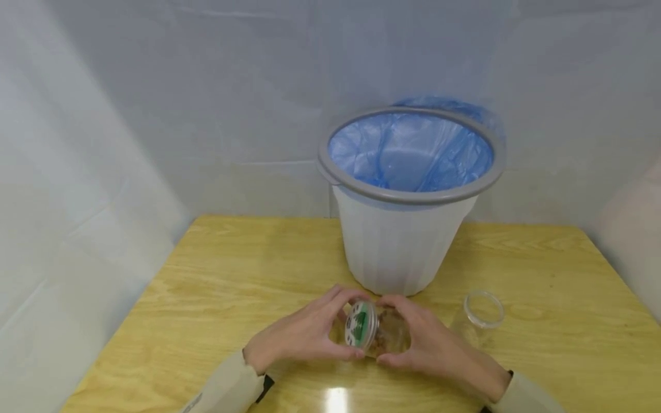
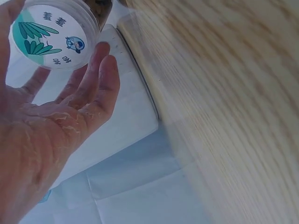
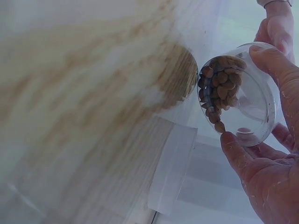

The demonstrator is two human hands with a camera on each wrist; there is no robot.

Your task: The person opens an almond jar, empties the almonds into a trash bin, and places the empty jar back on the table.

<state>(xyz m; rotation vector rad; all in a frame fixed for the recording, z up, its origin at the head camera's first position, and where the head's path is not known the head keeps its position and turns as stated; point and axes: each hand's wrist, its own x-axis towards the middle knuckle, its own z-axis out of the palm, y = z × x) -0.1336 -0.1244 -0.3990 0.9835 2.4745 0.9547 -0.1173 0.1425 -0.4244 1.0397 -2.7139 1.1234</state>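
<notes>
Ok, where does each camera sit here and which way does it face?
Head: on the person's head, looking forward and down at the bin, table and jar; the left hand, right hand and sleeves show.
Left wrist: worn there, looking at the jar's lid; the left hand shows.
Right wrist: worn there, looking at the jar and its brown pieces; the right hand shows, part of the left hand beyond.
Both wrist views share the jar.

Got a yellow wood-grain table point(image 1: 248, 269), smooth-topped. Extends past the white bin point(image 1: 400, 246) on both sides and well in front. Bright glare point(image 1: 337, 400) in front of bin, slightly left. Directly on top: bin, upright; clear container point(image 1: 480, 324), upright, nearer and right of bin, apart.
</notes>
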